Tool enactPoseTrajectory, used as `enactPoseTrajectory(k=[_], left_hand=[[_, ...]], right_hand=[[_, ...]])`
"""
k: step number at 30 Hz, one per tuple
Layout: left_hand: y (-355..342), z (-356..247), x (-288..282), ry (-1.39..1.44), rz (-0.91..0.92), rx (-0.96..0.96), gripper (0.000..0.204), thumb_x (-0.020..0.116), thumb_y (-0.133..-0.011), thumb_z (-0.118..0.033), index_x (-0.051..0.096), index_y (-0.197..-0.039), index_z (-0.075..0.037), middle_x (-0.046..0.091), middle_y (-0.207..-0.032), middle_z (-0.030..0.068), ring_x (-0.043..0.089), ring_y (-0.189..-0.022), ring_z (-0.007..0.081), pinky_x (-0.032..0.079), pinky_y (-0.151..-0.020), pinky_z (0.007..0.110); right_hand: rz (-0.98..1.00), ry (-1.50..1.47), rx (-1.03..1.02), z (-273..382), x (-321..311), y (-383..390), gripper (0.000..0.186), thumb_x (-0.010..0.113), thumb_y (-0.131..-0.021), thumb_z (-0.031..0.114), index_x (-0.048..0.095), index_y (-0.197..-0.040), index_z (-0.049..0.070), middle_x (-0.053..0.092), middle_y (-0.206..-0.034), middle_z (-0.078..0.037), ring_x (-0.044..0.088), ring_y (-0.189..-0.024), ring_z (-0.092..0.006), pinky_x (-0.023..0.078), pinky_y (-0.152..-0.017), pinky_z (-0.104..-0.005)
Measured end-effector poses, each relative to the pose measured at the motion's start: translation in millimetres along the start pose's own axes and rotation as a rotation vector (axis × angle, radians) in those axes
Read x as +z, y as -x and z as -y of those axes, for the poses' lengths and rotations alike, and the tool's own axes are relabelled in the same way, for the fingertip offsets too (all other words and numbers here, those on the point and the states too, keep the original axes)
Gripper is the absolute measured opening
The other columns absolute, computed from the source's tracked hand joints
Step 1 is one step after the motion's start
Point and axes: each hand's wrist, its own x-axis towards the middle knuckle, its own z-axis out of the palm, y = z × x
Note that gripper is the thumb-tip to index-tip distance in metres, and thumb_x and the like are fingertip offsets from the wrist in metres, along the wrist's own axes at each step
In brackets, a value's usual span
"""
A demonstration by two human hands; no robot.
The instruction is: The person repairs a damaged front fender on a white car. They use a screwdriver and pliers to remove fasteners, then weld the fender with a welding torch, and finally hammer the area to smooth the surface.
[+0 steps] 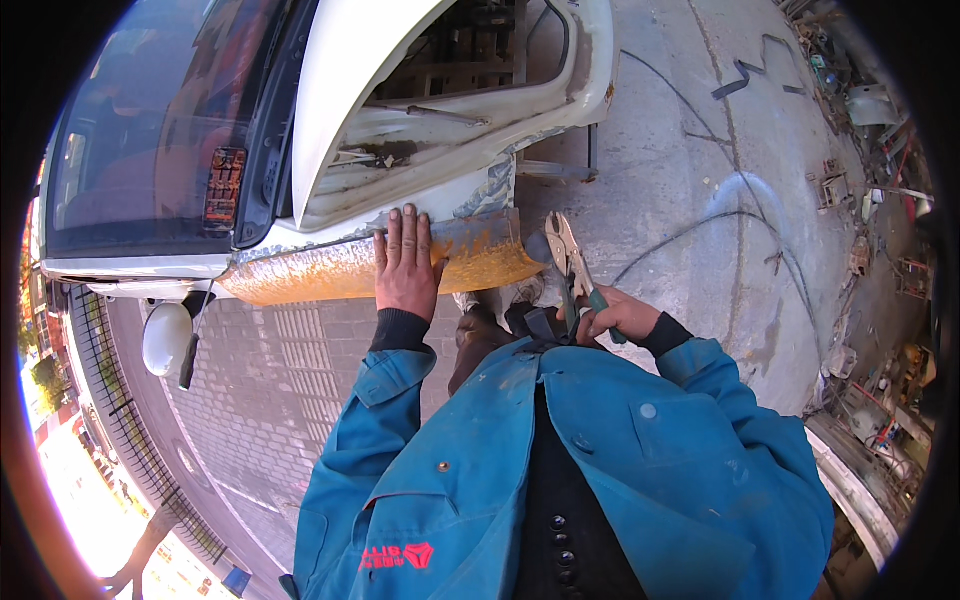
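Observation:
My left hand lies flat with its fingers stretched out on a rusty, orange-brown curved metal panel. That panel runs along the lower edge of a white vehicle body, which has bare, scraped metal near the panel's right end. In my right hand is a pair of locking pliers, gripped by the green-tinted handles. Their metal jaws point away from me, just right of the panel's end, and seem apart from it. A dark rounded thing shows between panel and pliers; its kind is unclear.
A windshield fills the upper left, with a white side mirror below it. Black cables trail over the concrete floor at right. Metal parts and scrap line the right edge. Paving and a metal fence lie at left.

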Motion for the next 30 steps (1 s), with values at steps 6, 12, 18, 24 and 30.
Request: enactPoseTrajectory(k=[6,12,18,24,30], left_hand=[[-0.1,-0.3,1.2,0.025,0.004,-0.011,0.093,0.072,-0.105,-0.042,0.027,-0.178,-0.008,0.017,-0.189,0.0128,0.012,-0.175,0.0338,0.012,-0.141,0.055],[0.2,-1.0,-1.6,0.028,-0.004,-0.015,0.092,0.071,-0.106,-0.043,0.026,-0.179,-0.008,0.018,-0.188,0.0126,0.012,-0.175,0.0331,0.013,-0.141,0.054],[0.2,-2.4,-3.4,0.011,0.001,-0.017,0.092,0.069,-0.107,-0.045,0.026,-0.179,-0.009,0.018,-0.188,0.0127,0.013,-0.175,0.0332,0.013,-0.141,0.054],[-0.9,-2.5,-4.1,-0.006,0.026,-0.025,0.091,0.069,-0.106,-0.045,0.027,-0.178,-0.008,0.019,-0.188,0.0135,0.014,-0.175,0.0334,0.013,-0.141,0.055],[0.0,-2.3,-1.9,0.021,0.0,-0.017,0.091,0.071,-0.105,-0.043,0.028,-0.178,-0.008,0.019,-0.188,0.0137,0.014,-0.175,0.0337,0.014,-0.141,0.055]], right_hand=[[-0.319,0.8,0.111,34.3,-47.5,-19.6,0.103,0.082,-0.073,0.018,0.04,-0.164,-0.007,0.06,-0.149,-0.035,0.064,-0.134,-0.0462,0.054,-0.113,-0.0436],[-0.332,1.143,0.138,62.8,-62.7,-42.5,0.107,0.081,-0.075,0.021,0.036,-0.168,-0.006,0.053,-0.159,-0.036,0.055,-0.145,-0.0502,0.05,-0.118,-0.0483],[-0.256,1.195,0.116,82.1,-63.1,-46.5,0.107,0.079,-0.074,0.017,0.035,-0.169,-0.006,0.052,-0.159,-0.036,0.055,-0.144,-0.0508,0.05,-0.117,-0.048],[-0.198,1.221,0.13,97.0,-67.9,-52.9,0.109,0.08,-0.071,0.013,0.036,-0.169,-0.005,0.052,-0.16,-0.035,0.056,-0.144,-0.0493,0.052,-0.114,-0.048],[-0.179,1.252,0.187,108.0,-71.1,-53.6,0.109,0.08,-0.071,0.01,0.036,-0.17,-0.003,0.052,-0.161,-0.033,0.059,-0.141,-0.048,0.054,-0.11,-0.0472]])
